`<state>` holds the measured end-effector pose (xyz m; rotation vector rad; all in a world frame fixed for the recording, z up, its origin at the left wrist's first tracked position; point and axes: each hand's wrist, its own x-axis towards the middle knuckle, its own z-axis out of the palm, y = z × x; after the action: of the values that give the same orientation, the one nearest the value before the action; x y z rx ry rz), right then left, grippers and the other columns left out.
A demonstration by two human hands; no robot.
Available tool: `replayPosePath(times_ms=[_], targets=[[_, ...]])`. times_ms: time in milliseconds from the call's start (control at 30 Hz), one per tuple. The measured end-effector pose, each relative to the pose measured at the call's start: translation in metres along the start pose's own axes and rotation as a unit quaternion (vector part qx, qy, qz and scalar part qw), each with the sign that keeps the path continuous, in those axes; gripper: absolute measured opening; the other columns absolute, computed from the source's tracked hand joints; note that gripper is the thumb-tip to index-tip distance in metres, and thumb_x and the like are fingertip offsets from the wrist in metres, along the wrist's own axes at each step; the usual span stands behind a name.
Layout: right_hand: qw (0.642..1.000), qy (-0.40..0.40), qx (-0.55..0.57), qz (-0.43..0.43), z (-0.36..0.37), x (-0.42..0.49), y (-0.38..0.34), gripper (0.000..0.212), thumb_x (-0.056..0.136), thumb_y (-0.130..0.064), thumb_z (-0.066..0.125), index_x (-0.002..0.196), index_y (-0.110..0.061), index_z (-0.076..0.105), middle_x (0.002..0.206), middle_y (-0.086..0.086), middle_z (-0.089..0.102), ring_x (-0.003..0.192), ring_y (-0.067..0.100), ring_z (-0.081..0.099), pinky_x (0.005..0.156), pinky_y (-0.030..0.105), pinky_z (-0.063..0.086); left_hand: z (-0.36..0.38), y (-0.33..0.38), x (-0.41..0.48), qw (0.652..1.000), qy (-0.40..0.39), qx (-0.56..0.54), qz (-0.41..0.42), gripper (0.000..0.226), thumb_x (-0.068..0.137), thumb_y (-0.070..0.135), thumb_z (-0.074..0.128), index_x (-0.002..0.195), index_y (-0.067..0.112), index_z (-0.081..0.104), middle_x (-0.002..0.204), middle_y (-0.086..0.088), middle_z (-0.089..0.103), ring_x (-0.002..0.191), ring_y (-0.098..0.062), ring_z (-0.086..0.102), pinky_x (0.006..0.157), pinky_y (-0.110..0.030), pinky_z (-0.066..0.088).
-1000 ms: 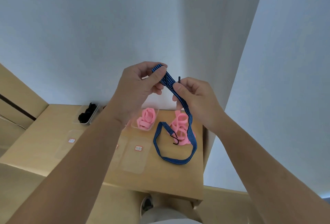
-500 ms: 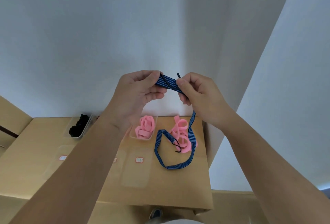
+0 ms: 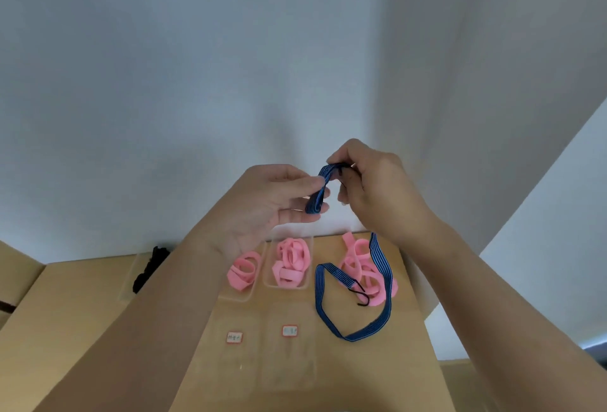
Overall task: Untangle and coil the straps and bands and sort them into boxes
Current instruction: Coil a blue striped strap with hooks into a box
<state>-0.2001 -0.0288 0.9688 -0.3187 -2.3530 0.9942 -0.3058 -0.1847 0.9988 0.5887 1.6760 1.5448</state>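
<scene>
Left hand [image 3: 262, 204] and right hand [image 3: 374, 188] both pinch the blue strap [image 3: 320, 183], folded above the table [image 3: 377, 378]. Its tail lies on the table across loose pink bands [image 3: 353, 263]. Risk: the tail's hook [image 3: 361, 295] snags them during coiling.

The right hand [image 3: 377, 188] rose from level with the left hand [image 3: 262, 204] to a place above it. The strap [image 3: 323, 178], which had run short and nearly straight between the two hands, was bent over into a small arch. The left hand had pinched it from above. It then held a doubled fold at its fingertips, lower down, with the other fingers more spread. The black hook end no longer stood up clear of the right fingers. The strap's hanging length came down behind the right wrist. The table [image 3: 377, 378] sat lower in the view.
</scene>
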Motion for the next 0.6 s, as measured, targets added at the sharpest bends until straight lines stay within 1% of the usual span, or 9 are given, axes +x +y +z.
replayPosePath(times_ms=[33, 100, 167, 200, 300, 367, 467, 533, 600], targets=[[1.0, 0.004, -0.019, -0.005, 0.006, 0.001, -0.003, 0.025, 0.095, 0.005, 0.048, 0.105, -0.01, 0.065, 0.066, -0.024, 0.054, 0.062, 0.01, 0.059, 0.058, 0.031, 0.049, -0.003, -0.001, 0.002, 1.0, 0.008, 0.028, 0.009, 0.021, 0.088, 0.019, 0.075, 0.092, -0.001, 0.068, 0.098, -0.016, 0.078, 0.091, -0.029, 0.076, 0.077, -0.033, 0.061], [0.998, 0.027, -0.056, -0.022, 0.018, 0.003, -0.006, 0.027, 0.092, 0.007, 0.049, 0.106, -0.008, 0.067, 0.067, -0.022, 0.051, 0.064, 0.018, 0.059, 0.059, 0.039, 0.053, -0.009, -0.003, 0.008, 0.992, 0.039, 0.11, 0.051, 0.02, 0.087, 0.023, 0.079, 0.086, 0.005, 0.071, 0.092, -0.007, 0.079, 0.089, -0.019, 0.075, 0.074, -0.028, 0.057], [0.993, 0.055, -0.091, -0.052, 0.029, 0.003, -0.007, 0.027, 0.089, 0.004, 0.048, 0.103, -0.007, 0.068, 0.07, -0.01, 0.056, 0.065, 0.027, 0.061, 0.058, 0.046, 0.054, -0.015, -0.007, 0.013, 0.976, 0.068, 0.18, 0.1, 0.015, 0.083, 0.023, 0.083, 0.087, 0.011, 0.075, 0.085, 0.0, 0.078, 0.079, -0.007, 0.072, 0.069, -0.02, 0.052], [0.99, 0.064, -0.106, -0.066, 0.032, 0.001, -0.006, 0.027, 0.087, 0.001, 0.047, 0.102, -0.006, 0.069, 0.073, -0.003, 0.06, 0.064, 0.028, 0.061, 0.057, 0.047, 0.053, -0.017, -0.009, 0.015, 0.972, 0.067, 0.194, 0.117, 0.014, 0.082, 0.021, 0.084, 0.088, 0.012, 0.076, 0.083, 0.001, 0.078, 0.075, -0.006, 0.071, 0.068, -0.02, 0.053], [0.986, 0.089, -0.119, -0.076, 0.035, -0.008, -0.005, 0.028, 0.086, 0.0, 0.048, 0.1, -0.004, 0.072, 0.077, 0.006, 0.067, 0.06, 0.023, 0.063, 0.056, 0.044, 0.054, -0.018, -0.018, 0.02, 0.969, 0.036, 0.199, 0.142, 0.012, 0.084, 0.015, 0.082, 0.093, 0.013, 0.075, 0.083, 0.0, 0.078, 0.076, -0.013, 0.073, 0.073, -0.029, 0.06], [0.986, 0.116, -0.101, -0.058, 0.035, -0.014, -0.007, 0.027, 0.088, 0.002, 0.053, 0.099, -0.006, 0.075, 0.076, 0.004, 0.07, 0.06, 0.019, 0.065, 0.057, 0.042, 0.054, -0.015, -0.024, 0.023, 0.969, 0.027, 0.189, 0.159, 0.015, 0.086, 0.011, 0.079, 0.099, 0.013, 0.072, 0.085, 0.003, 0.078, 0.076, -0.012, 0.074, 0.074, -0.029, 0.061], [0.982, 0.184, -0.038, -0.003, 0.038, -0.019, -0.011, 0.02, 0.088, 0.003, 0.062, 0.094, -0.008, 0.078, 0.072, 0.003, 0.072, 0.063, 0.024, 0.068, 0.061, 0.045, 0.056, -0.011, -0.026, 0.026, 0.97, 0.015, 0.161, 0.181, 0.023, 0.09, 0.009, 0.075, 0.111, 0.016, 0.07, 0.09, 0.005, 0.079, 0.079, -0.011, 0.074, 0.075, -0.027, 0.061], [0.975, 0.217, 0.019, 0.047, 0.04, -0.019, -0.016, 0.017, 0.089, 0.0, 0.067, 0.093, -0.013, 0.078, 0.076, -0.003, 0.074, 0.069, 0.017, 0.072, 0.066, 0.038, 0.059, -0.01, -0.027, 0.031, 0.972, 0.008, 0.131, 0.194, 0.025, 0.092, 0.007, 0.072, 0.114, 0.019, 0.071, 0.091, 0.003, 0.078, 0.082, -0.014, 0.075, 0.075, -0.028, 0.061], [0.968, 0.232, 0.056, 0.073, 0.042, -0.019, -0.021, 0.023, 0.09, -0.002, 0.069, 0.089, -0.024, 0.073, 0.076, -0.013, 0.073, 0.071, 0.007, 0.072, 0.065, 0.021, 0.056, -0.008, -0.027, 0.033, 0.974, 0.0, 0.103, 0.201, 0.027, 0.093, 0.004, 0.069, 0.113, 0.022, 0.072, 0.094, 0.001, 0.078, 0.086, -0.016, 0.075, 0.075, -0.029, 0.061]])
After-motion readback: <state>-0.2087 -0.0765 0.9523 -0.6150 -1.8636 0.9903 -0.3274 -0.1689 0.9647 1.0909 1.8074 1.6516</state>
